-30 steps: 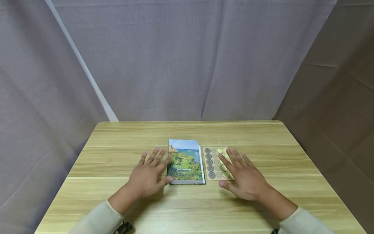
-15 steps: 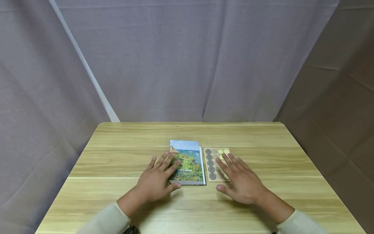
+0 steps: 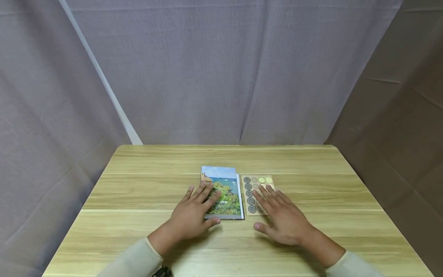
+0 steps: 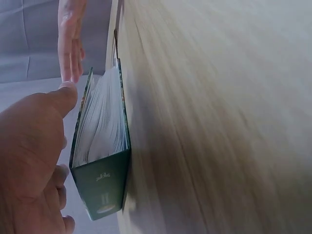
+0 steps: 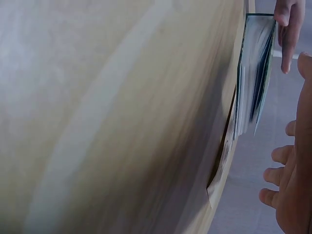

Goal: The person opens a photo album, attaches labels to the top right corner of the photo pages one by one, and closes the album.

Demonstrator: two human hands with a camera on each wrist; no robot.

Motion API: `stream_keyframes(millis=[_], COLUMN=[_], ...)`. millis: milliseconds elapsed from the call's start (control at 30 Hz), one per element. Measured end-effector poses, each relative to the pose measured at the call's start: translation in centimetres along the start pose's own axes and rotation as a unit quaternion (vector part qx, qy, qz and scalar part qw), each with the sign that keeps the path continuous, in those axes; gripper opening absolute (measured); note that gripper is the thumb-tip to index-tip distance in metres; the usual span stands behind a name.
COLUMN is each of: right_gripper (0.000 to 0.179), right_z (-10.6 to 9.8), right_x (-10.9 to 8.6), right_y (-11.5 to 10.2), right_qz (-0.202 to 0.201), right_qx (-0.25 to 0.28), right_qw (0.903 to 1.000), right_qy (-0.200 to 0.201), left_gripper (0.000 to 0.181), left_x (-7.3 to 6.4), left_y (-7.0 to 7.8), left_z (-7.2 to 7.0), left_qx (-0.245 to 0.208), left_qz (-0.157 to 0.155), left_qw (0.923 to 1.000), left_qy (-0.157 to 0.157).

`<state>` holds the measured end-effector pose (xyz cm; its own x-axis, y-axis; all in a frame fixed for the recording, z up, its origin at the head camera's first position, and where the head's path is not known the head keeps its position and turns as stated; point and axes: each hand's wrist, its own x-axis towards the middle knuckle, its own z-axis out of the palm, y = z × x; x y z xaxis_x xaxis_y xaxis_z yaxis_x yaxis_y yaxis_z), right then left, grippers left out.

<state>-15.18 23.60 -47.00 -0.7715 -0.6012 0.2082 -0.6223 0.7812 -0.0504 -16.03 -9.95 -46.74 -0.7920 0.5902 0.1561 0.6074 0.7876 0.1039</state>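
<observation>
A thick photo album point(image 3: 226, 188) with a painted seaside cover lies closed on the table. My left hand point(image 3: 192, 215) hovers over its lower left part, fingers spread and straight. In the left wrist view, a gap shows between that hand and the album, whose green spine point(image 4: 105, 183) faces the camera. Just right of the album lies a tan sheet of round stickers point(image 3: 252, 201), in grey, tan and yellow columns. My right hand point(image 3: 285, 219) is held above the sheet's lower right, fingers extended, covering several stickers. Neither hand holds anything.
The wood-grain table point(image 3: 145, 169) extends around both items. Grey curtains point(image 3: 194, 77) hang behind it and at the left, with a darker cloth point(image 3: 398, 134) on the right. A black strap point(image 3: 162, 271) shows by the left sleeve.
My left hand has moved right, from the album's left edge to over its cover. The right hand has drifted slightly left and nearer to me. Album and sheet stay in place.
</observation>
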Motion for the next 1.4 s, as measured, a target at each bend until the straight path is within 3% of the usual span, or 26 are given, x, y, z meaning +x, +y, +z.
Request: stream_keyframes(millis=[633, 1400], right_gripper=[0.092, 0.088], right_z=[1.0, 1.2], right_x=[-0.1, 0.4], right_y=[-0.7, -1.3], right_qz=[-0.007, -0.017], right_qx=[0.0, 0.003], right_qw=[0.9999, 0.9997], right_qy=[-0.008, -0.019], left_gripper=[0.075, 0.076], left_x=[0.7, 0.2], left_y=[0.3, -0.1], left_z=[0.8, 0.5], left_qx=[0.015, -0.048], left_qz=[-0.019, -0.031], left_qw=[0.9994, 0.9983], left_qy=[-0.024, -0.011])
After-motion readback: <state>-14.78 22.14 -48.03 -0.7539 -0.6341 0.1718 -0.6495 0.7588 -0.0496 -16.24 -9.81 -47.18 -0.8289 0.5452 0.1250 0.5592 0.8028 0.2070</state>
